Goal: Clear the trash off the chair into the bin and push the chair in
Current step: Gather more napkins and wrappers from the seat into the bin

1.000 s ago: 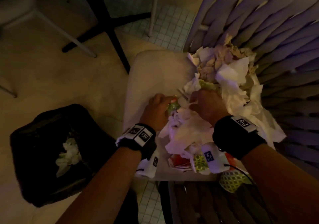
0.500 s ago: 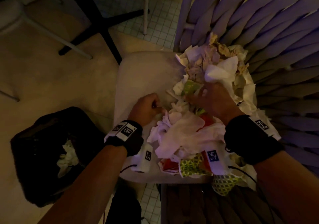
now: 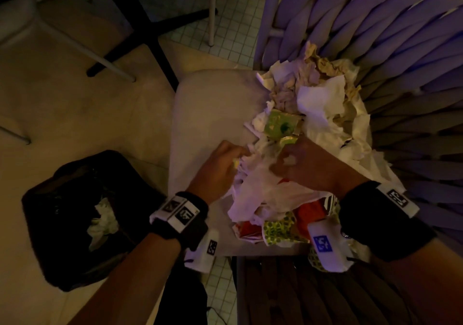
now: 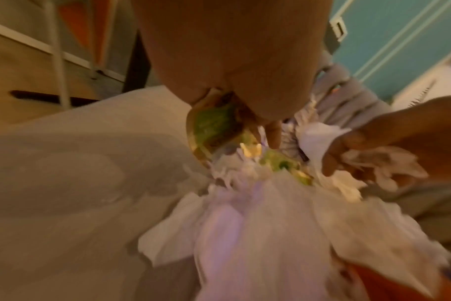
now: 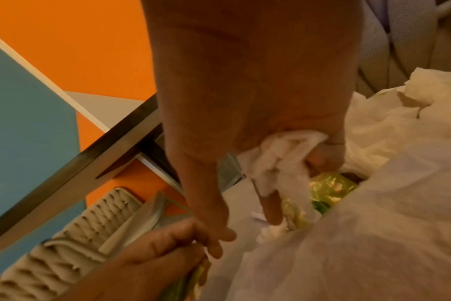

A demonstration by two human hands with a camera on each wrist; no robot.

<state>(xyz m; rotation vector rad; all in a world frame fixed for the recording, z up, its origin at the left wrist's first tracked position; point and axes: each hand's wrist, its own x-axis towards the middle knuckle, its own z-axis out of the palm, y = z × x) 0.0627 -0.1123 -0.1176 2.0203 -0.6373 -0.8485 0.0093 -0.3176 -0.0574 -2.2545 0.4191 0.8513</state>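
A heap of crumpled white napkins (image 3: 323, 104), green wrappers (image 3: 280, 125) and red and green-patterned packaging (image 3: 283, 227) covers the right half of the pale chair seat (image 3: 210, 107). My left hand (image 3: 220, 164) sits at the heap's left edge, curled round a green wrapper (image 4: 214, 124) with white paper. My right hand (image 3: 308, 167) is in the heap's middle, fingers bunched round a wad of white napkin (image 5: 283, 150). The black bin (image 3: 62, 214) stands on the floor to the left, with white paper (image 3: 102, 222) inside.
The chair's woven strap back (image 3: 390, 39) rises at the right. A black table base (image 3: 140, 21) and thin white chair legs (image 3: 211, 9) stand on the floor beyond the seat. A dark slatted surface (image 3: 288, 292) lies just below the seat's near edge.
Both hands have shifted within the heap, gathering paper. The left hand now holds a green wrapper at the heap's left edge; the right has drawn back to the middle with a napkin wad.
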